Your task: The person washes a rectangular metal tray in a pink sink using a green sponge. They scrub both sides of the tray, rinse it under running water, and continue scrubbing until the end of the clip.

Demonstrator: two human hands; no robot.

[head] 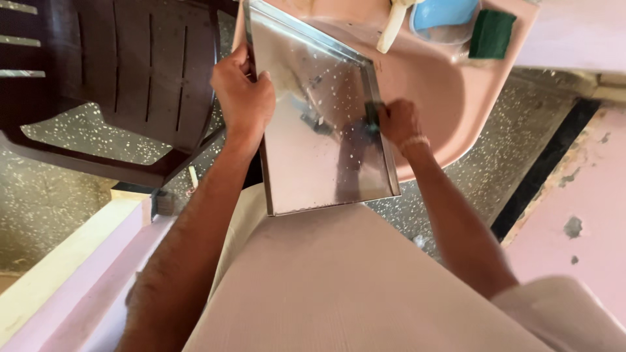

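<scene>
Rectangular steel tray (313,130) propped against the person's lap, its far end over a pink washbasin (469,104). Left hand (242,91) clamps the tray's left rim; right hand (399,121) pinches a small dark scrubber (373,112) against the right rim. White soap flecks dot the mirror-bright surface, so scrubbing appears underway, rinsing not yet done. Beyond: green sponge (491,34), blue bowl (443,13).

Both grips (242,91) (399,122) closed, arms extended

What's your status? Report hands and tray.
Left hand grips tray edge. Right hand presses dark scrubber on tray's right rim. Tray tilted over pink sink. Nothing in the way.
</scene>
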